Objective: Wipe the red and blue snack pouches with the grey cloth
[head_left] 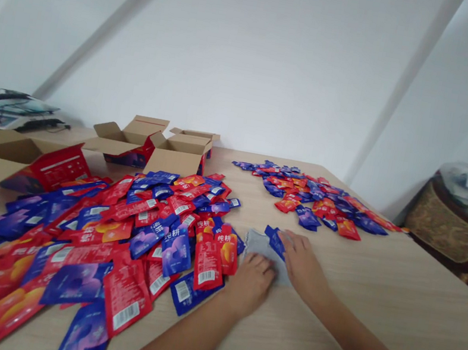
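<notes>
A grey cloth point(257, 242) lies on the table between my two hands, near the right edge of the large pile of pouches. My left hand point(250, 281) rests on the cloth's near side, its fingers curled over the fabric. Above the cloth, my right hand point(303, 267) grips a blue pouch point(275, 242) between thumb and fingers; the hand covers part of it. Just left of my left hand lie a red pouch point(207, 261) with a barcode and a blue pouch point(186, 293) beneath it.
The large pile of red and blue pouches point(134, 230) covers the left of the table point(351, 334). A second pile point(315, 198) lies at the back right. Opened cardboard boxes point(176, 159) stand behind on the left. A patterned chair point(442, 227) holding bags is at the right.
</notes>
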`<state>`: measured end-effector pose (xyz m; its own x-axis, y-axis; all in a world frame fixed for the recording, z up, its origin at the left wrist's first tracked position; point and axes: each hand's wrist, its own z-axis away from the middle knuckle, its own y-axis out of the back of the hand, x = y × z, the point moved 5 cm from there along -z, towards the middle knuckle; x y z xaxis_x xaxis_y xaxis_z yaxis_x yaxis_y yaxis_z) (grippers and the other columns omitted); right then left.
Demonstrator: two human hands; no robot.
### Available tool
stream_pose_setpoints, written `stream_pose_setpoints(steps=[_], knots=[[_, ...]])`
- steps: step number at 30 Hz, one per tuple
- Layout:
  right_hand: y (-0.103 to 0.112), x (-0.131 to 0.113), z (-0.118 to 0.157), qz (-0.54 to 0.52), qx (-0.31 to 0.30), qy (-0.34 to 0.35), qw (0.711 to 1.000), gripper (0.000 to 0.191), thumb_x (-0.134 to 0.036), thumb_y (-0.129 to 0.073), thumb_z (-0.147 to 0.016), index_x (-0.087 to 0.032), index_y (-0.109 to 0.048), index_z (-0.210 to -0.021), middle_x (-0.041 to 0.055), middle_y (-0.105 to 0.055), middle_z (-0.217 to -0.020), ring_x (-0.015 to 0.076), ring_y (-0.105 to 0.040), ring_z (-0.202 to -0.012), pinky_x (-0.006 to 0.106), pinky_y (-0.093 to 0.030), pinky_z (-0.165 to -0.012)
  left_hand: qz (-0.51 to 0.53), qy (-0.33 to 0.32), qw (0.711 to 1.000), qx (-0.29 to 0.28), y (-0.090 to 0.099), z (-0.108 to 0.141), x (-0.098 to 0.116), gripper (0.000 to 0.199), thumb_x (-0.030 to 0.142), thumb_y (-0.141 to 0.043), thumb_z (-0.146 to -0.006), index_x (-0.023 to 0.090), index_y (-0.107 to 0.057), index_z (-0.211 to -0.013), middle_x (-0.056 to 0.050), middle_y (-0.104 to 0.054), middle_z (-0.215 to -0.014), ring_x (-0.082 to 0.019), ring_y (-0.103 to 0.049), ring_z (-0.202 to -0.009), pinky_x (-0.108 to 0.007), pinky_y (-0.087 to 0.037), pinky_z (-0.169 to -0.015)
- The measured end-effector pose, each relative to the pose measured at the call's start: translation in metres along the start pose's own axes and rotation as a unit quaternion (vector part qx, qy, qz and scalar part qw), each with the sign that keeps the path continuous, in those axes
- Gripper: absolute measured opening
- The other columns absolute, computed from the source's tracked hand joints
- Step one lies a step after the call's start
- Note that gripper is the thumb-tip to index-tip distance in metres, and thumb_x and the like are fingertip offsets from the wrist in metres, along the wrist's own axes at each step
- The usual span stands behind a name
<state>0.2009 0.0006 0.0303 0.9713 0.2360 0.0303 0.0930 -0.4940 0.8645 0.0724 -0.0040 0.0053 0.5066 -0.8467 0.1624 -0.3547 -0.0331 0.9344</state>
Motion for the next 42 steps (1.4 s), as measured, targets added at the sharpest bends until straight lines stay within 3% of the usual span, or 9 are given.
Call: stream_pose_setpoints(steps=[4, 12, 17, 20, 26, 31, 35, 38, 42], knots=[[0.000, -0.035, 0.008, -0.124, -0.028, 0.080, 0.989, 0.048, -0.015, -0.033, -0.089, -0.017, -0.043, -0.136, 0.0108, -0.051, -0.134, 0.0211, -0.042, -0.125, 0.042, -0.037, -0.104, 0.066, -0.058, 0.996, -0.019, -0.002, -0.002, 0.002, 0.031, 0.012, -0.050, -0.079, 0.013, -0.066, -0.105, -0.011, -0.065, -0.108, -0.022, -0.052, -0.108, -0.032, -0.040, -0.098], [-0.039, -0.013, 0.019, -0.218, -0.133, 0.085, 0.963, 0.045, -0.017, -0.032, -0.090, -0.019, -0.051, -0.131, 0.0087, -0.049, -0.137, 0.0192, -0.042, -0.128, 0.043, -0.036, -0.106, 0.188, 0.004, 0.982, 0.013, -0.003, -0.004, -0.011, 0.035, 0.002, -0.046, -0.073, 0.018, -0.073, -0.089, -0.001, -0.071, -0.096, -0.014, -0.060, -0.098, -0.025, -0.044, -0.093], [-0.070, -0.001, -0.020, -0.147, -0.161, 0.093, 0.972, 0.048, -0.011, -0.034, -0.086, -0.013, -0.049, -0.132, 0.0108, -0.043, -0.141, 0.0219, -0.029, -0.135, 0.044, -0.030, -0.108, 0.232, 0.069, 0.970, -0.003, -0.008, -0.007, -0.015, 0.038, 0.002, -0.046, -0.071, 0.024, -0.074, -0.084, 0.004, -0.073, -0.091, -0.012, -0.063, -0.093, -0.024, -0.048, -0.087], [-0.085, 0.008, -0.056, -0.097, -0.170, 0.048, 0.980, 0.047, -0.012, -0.030, -0.089, -0.017, -0.049, -0.132, 0.0089, -0.042, -0.142, 0.0225, -0.031, -0.134, 0.044, -0.033, -0.105, 0.247, 0.071, 0.966, 0.000, -0.011, -0.008, -0.015, 0.041, -0.002, -0.044, -0.068, 0.023, -0.074, -0.083, 0.004, -0.073, -0.093, -0.010, -0.064, -0.092, -0.024, -0.047, -0.088], [-0.068, 0.011, -0.091, -0.052, -0.086, 0.011, 0.995, 0.049, -0.007, -0.046, -0.080, -0.020, -0.054, -0.126, 0.0136, -0.040, -0.139, 0.0280, -0.036, -0.125, 0.046, -0.036, -0.099, 0.249, 0.063, 0.966, 0.011, -0.015, -0.007, -0.020, 0.048, -0.006, -0.040, -0.063, 0.022, -0.074, -0.083, 0.004, -0.072, -0.094, -0.011, -0.064, -0.091, -0.025, -0.048, -0.086], [-0.026, 0.009, -0.067, -0.056, 0.001, 0.008, 0.998, 0.052, 0.001, -0.037, -0.077, -0.014, -0.053, -0.125, 0.0153, -0.050, -0.121, 0.0260, -0.043, -0.115, 0.043, -0.040, -0.097, 0.251, 0.054, 0.966, 0.018, -0.012, -0.007, -0.019, 0.049, -0.007, -0.041, -0.062, 0.021, -0.074, -0.083, 0.004, -0.073, -0.093, -0.011, -0.064, -0.091, -0.025, -0.047, -0.087], [0.001, -0.010, -0.031, -0.076, -0.020, 0.074, 0.994, 0.048, -0.006, -0.037, -0.084, -0.019, -0.049, -0.128, 0.0127, -0.051, -0.122, 0.0248, -0.045, -0.116, 0.043, -0.041, -0.097, 0.240, 0.058, 0.969, 0.010, -0.010, -0.006, -0.018, 0.048, -0.006, -0.041, -0.064, 0.022, -0.074, -0.086, 0.003, -0.073, -0.093, -0.011, -0.063, -0.093, -0.025, -0.047, -0.088], [0.005, -0.017, -0.003, -0.119, -0.049, 0.088, 0.988, 0.043, -0.020, -0.037, -0.090, -0.020, -0.045, -0.132, 0.0110, -0.051, -0.128, 0.0220, -0.044, -0.120, 0.042, -0.039, -0.101, 0.234, 0.065, 0.970, 0.012, -0.010, -0.005, -0.018, 0.046, -0.004, -0.042, -0.067, 0.023, -0.074, -0.087, 0.003, -0.073, -0.092, -0.011, -0.063, -0.092, -0.026, -0.047, -0.089], [-0.017, -0.007, 0.025, -0.092, -0.080, 0.041, 0.992, 0.045, -0.027, -0.035, -0.092, -0.017, -0.044, -0.135, 0.0121, -0.046, -0.138, 0.0230, -0.037, -0.130, 0.044, -0.034, -0.106, 0.237, 0.064, 0.969, 0.013, -0.011, -0.005, -0.018, 0.045, -0.004, -0.042, -0.068, 0.023, -0.074, -0.085, 0.003, -0.073, -0.090, -0.012, -0.063, -0.091, -0.026, -0.047, -0.088]])
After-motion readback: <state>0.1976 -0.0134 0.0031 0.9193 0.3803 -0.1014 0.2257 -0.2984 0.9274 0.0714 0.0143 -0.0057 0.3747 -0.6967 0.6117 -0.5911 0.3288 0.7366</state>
